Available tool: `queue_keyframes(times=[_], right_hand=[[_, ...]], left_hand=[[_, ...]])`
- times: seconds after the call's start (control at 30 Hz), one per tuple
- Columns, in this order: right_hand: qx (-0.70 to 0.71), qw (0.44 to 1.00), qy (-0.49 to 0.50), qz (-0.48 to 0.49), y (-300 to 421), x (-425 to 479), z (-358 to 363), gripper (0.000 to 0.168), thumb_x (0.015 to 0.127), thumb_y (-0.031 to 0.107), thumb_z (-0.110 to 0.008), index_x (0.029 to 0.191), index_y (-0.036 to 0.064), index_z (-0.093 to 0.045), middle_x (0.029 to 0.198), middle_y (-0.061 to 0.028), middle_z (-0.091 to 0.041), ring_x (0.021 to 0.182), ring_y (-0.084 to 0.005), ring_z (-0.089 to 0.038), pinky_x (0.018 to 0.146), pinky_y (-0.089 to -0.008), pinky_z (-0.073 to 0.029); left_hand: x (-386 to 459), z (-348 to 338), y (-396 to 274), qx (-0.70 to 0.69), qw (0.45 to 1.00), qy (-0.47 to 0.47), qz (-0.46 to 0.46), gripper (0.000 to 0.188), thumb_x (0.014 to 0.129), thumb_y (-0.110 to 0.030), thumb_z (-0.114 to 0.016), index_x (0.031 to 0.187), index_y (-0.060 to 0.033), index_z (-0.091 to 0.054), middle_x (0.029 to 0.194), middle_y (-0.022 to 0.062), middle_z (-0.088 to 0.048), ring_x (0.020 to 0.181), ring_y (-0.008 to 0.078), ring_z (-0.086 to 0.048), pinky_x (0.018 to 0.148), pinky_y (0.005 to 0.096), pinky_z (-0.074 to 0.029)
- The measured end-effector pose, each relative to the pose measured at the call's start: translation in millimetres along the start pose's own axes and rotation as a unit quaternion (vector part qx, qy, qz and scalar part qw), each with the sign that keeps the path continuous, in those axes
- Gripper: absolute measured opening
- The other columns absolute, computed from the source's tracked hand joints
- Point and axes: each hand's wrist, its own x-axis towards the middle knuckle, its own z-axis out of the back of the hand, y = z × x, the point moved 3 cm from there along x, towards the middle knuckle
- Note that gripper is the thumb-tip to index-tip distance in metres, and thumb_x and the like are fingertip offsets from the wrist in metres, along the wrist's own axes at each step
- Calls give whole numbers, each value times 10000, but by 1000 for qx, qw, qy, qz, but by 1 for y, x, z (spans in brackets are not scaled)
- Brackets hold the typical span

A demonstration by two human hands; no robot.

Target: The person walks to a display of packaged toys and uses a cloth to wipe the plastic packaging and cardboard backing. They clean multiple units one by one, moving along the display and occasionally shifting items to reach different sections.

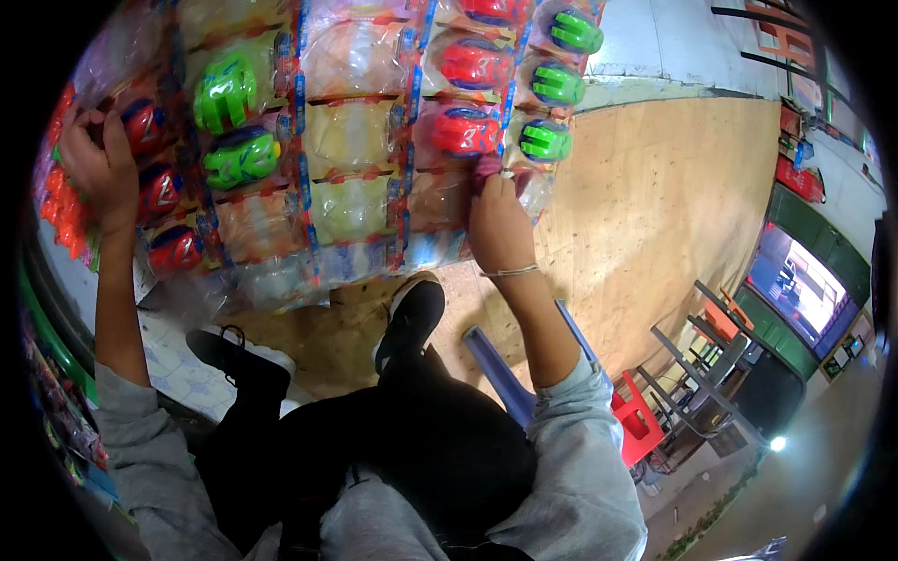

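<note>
A large sheet of toy blister packs (pixel 351 133) hangs before my legs, its cards printed in blue and red. Red toy cars (pixel 464 132) and green toy cars (pixel 242 156) sit under clear plastic bubbles; the backing shows through the middle columns' clear bubbles (pixel 353 132). At the left edge my left hand (pixel 102 165) has bent fingers beside a red car (pixel 142 125); its grip is unclear. My right hand (pixel 501 221) pinches a small dark pink item (pixel 487 167) below the lower red car in the right part. What that item is cannot be made out.
Wood-patterned flooring (pixel 666 210) stretches to the right. A blue plastic stool (pixel 499 375) stands by my right forearm, with a red plastic stool (pixel 637 419) behind it. Stacked furniture (pixel 708 365) is farther right. Orange packets (pixel 63 203) hang at far left. My black shoes (pixel 414 308) are below the sheet.
</note>
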Motion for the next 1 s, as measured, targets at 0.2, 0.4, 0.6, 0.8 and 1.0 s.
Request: queue_keyframes(times=[0.2, 0.4, 0.6, 0.8, 1.0], right_hand=[[238, 948, -210, 14, 2, 39, 105, 430, 850, 102, -597, 1260, 39, -487, 1043, -233, -606, 934, -412, -599, 787, -463, -489], [-150, 917, -300, 217, 4, 127, 79, 303, 805, 98, -565, 1095, 13, -581, 1174, -128, -545, 1037, -330, -513, 875, -418, -442], [-198, 948, -212, 131, -3, 115, 60, 171, 794, 113, -546, 932, 75, -638, 1121, -61, -569, 1122, -251, -488, 888, -366, -424], [-247, 935, -66, 247, 6, 44, 60, 187, 778, 108, -564, 929, 50, -657, 995, -80, -616, 1066, -277, -535, 856, -375, -442], [179, 981, -42, 65, 5, 28, 92, 280, 788, 69, -540, 1045, 39, -648, 1050, -165, -628, 976, -382, -571, 882, -459, -451]], left_hand=[[-5, 1, 6, -6, 1000, 1, -6, 205, 884, -195, -598, 916, 3, -555, 1047, 179, -597, 1137, 366, -485, 975, 458, -341], [0, -3, 0, -21, 1000, 3, -2, 198, 886, -181, -596, 917, 9, -552, 1060, 197, -591, 1148, 370, -471, 974, 458, -344], [3, 3, -12, -2, 1000, -8, 17, 206, 890, -174, -590, 917, 25, -544, 1127, 226, -567, 1167, 367, -457, 975, 454, -347], [5, 4, -20, -12, 1000, -9, 13, 216, 887, -178, -582, 927, 30, -539, 1152, 231, -558, 1181, 370, -441, 988, 455, -337], [0, 3, -12, -12, 1000, -6, 25, 228, 876, -189, -582, 927, 28, -537, 1147, 234, -558, 1182, 372, -440, 988, 456, -333]])
